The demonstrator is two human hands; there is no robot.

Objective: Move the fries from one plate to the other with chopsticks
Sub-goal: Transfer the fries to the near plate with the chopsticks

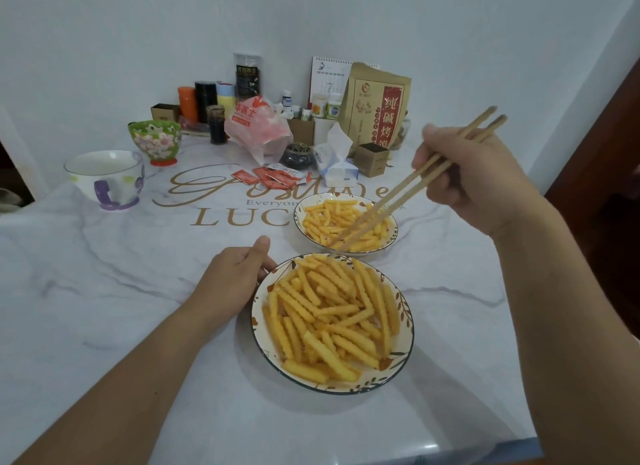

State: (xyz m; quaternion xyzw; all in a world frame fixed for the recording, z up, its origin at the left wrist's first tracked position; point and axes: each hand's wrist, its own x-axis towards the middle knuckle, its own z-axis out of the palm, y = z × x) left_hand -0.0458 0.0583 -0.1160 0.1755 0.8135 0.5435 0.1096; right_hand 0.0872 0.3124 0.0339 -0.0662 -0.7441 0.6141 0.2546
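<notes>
White marble-patterned tabletop (121, 274), glossy with grey veining and gold lettering, carries the work; we note a plain pale wall behind. Two round ceramic plates sit close together without touching: the near plate (258, 302), rimmed with a leaf motif, is heaped with crinkle-cut fries (329, 319), and the far plate (393, 237) holds a thinner, flatter layer of the same ridged yellow sticks.

Our left hand (232, 277) rests at the near plate's left rim, fingers curled against its edge, in our judgement to keep the smooth dish from sliding on the slick surface. Our right hand (474, 173) is clamped on a pair of plain wooden chopsticks (398, 201), gripped in their upper half. The sticks slope down and left across the far plate, tips close together at its near edge, just short of the near plate. We cannot tell whether a fry is pinched between them.

Clutter stands along the far side: a white mug (104, 180), a floral green bowl (156, 140), red sauce sachets (273, 179), a tissue pack (337, 166) and a brown paper bag (377, 108).
</notes>
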